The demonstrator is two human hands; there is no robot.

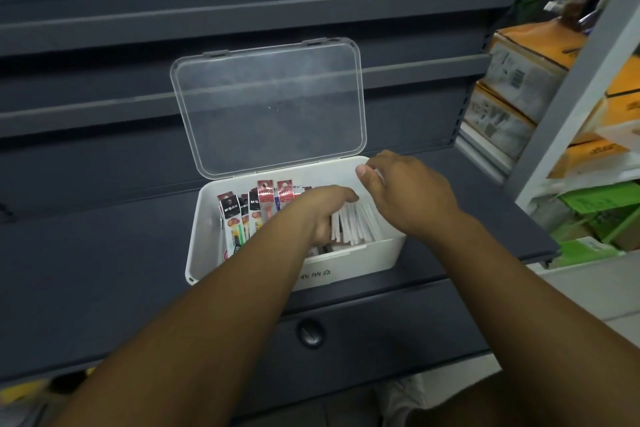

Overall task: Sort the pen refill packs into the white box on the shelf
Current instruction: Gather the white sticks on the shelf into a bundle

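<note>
A white box [204,246] stands on the dark shelf [104,253], its clear lid [270,107] propped open at the back. Several pen refill packs [239,218] with red and black headers stand upright in its left and middle part. A row of white-backed packs [356,222] fills the right part. My left hand [320,210] reaches into the box and its fingers curl round the white-backed packs. My right hand [405,191] hovers over the box's right end, fingers bent down onto the tops of those packs; the fingertips are hidden.
Dark shelf boards rise behind the box. A drawer front with a round lock [310,332] sits below the shelf. To the right, a white rack holds orange-and-white cartons [519,73] and green boxes [602,215].
</note>
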